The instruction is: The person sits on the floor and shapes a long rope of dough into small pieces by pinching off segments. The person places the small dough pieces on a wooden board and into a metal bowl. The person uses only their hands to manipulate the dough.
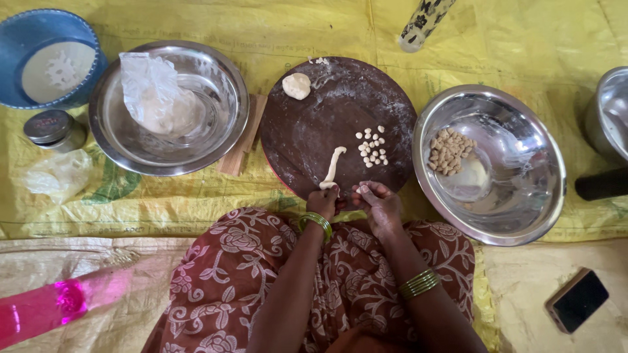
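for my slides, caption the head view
Left hand holds a dough rope on a round board; right hand pinches bits.

A round brown wooden board (pixel 327 124) lies on the yellow plastic sheet (pixel 510 39). On the board sit a pale dough rope (pixel 332 168), small cut dough pieces (pixel 371 147) and a dough ball (pixel 296 85). Left of the board stands a steel bowl holding a plastic bag (pixel 167 108); right of it, a steel bowl of browned pieces (pixel 490 163).

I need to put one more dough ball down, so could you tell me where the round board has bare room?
The board is bare in its middle, between the dough ball, dough rope and small pieces. Its near edge is crowded by the left hand and right hand.
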